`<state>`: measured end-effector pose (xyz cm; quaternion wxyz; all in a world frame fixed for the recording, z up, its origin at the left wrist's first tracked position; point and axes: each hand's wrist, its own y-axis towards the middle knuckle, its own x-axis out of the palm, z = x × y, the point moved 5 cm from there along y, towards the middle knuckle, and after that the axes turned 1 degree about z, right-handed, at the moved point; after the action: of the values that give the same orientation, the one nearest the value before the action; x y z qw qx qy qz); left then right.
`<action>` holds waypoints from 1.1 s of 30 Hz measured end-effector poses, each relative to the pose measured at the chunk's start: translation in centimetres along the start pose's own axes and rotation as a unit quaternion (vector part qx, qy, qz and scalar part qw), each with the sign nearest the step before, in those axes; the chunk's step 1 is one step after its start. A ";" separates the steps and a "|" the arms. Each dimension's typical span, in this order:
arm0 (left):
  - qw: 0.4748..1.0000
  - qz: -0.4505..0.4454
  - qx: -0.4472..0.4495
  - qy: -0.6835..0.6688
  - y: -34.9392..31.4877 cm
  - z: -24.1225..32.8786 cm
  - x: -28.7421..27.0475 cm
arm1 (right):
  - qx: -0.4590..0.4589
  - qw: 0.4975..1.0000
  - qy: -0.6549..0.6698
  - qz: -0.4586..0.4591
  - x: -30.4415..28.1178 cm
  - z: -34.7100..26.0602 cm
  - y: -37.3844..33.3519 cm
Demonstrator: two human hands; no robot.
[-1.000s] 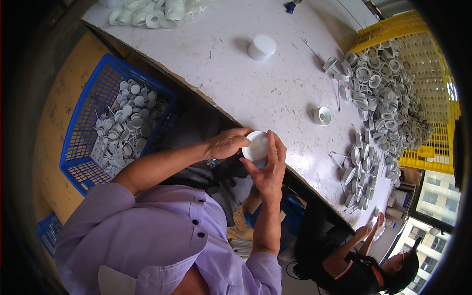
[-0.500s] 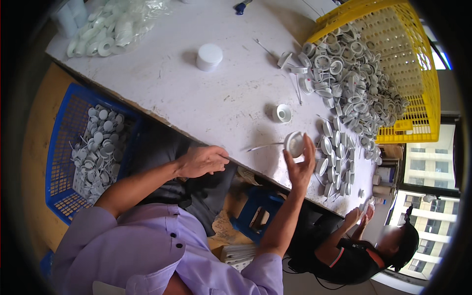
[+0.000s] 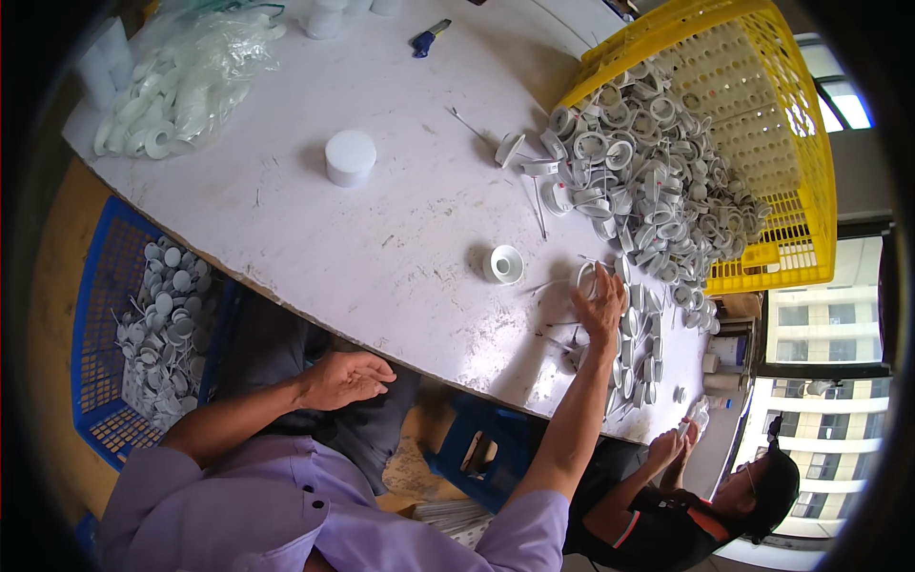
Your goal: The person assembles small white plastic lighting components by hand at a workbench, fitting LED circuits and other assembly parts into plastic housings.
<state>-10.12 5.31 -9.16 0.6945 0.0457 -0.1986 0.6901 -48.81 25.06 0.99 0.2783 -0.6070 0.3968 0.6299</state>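
Note:
My right hand [image 3: 602,307] reaches over the table to the near end of the rows of parts. Its fingers curl round a round white housing [image 3: 584,277] with a thin wire trailing from it. Beside it, similar round white housings [image 3: 629,324] stand on edge in rows. My left hand [image 3: 345,379] rests near the table's front edge, fingers loosely stretched out, holding nothing visible. A small white cup-shaped piece [image 3: 503,265] stands on the table left of my right hand. Farther left is a stack of white discs [image 3: 351,158].
A yellow crate [image 3: 810,124] lies tipped, a heap of wired housings [image 3: 658,181] spilling from it. A blue basket [image 3: 88,353] of white wired parts stands at left. A plastic bag [image 3: 214,76] of white rings and a blue cutter [image 3: 431,38] lie farther back. A co-worker [image 3: 696,505] sits at right.
My right hand has carried the round housing from above the table's front part to the rows. My left hand's fingers have loosened and straightened. The whole view has shifted a little.

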 end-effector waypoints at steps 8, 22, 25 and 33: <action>0.999 -0.018 -0.019 -0.018 0.1 -0.3 0.5 | 0.012 0.997 -0.003 -0.078 -1.0 -1.0 1.6; 0.995 -0.043 0.063 0.060 1.2 7.2 2.1 | -0.116 0.984 0.103 0.084 -8.2 -4.4 -2.1; 0.980 -0.026 0.135 0.141 3.5 9.9 3.3 | -0.161 0.979 0.069 0.103 -11.6 -7.7 -5.6; 0.975 0.055 0.131 0.168 8.2 13.0 7.5 | -0.249 0.948 0.198 -0.009 -11.7 -17.8 -13.8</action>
<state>-21.16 8.33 3.52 0.6669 0.0085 0.0108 0.7450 -26.37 19.01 11.21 0.0398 -0.7729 0.2685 0.5736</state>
